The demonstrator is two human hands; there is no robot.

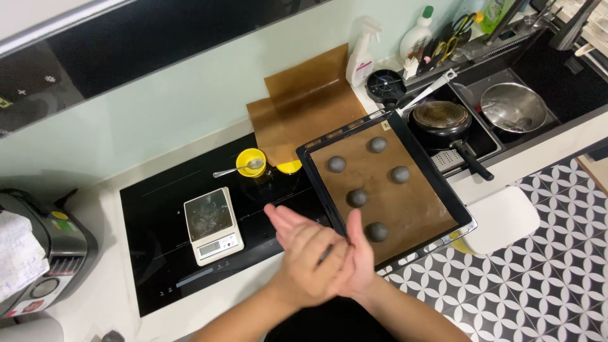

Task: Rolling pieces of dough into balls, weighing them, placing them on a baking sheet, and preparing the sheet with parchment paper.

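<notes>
Left hand (304, 256) and right hand (356, 259) pressed together palm to palm, fingers stretched out flat, low in the middle of the view. Between the palms a thin dark sliver (325, 254), probably a lump of grey dough, though too little showing to be sure. Hands hovering over the front edge of the black glass cooktop (164, 266), just beside the near corner of the baking tray (453, 190).

On the tray, a brown liner sheet (405, 209) carrying five grey dough balls: one at the far end (377, 144), two further along (336, 164) (399, 174), one near the middle (357, 198), and the nearest (377, 232) just beside the right hand's fingertips. All five apart from one another.

Left of the hands, on the cooktop, a small white kitchen scale (212, 226). Behind it a yellow cup (251, 163) with a spoon (231, 171) resting across it. More brown liner sheets (304, 107) leaning against the back wall. Further right, a black frying pan (443, 120) and a steel bowl (513, 107) in the sink area. Patterned black-and-white floor tiles (538, 278) below.
</notes>
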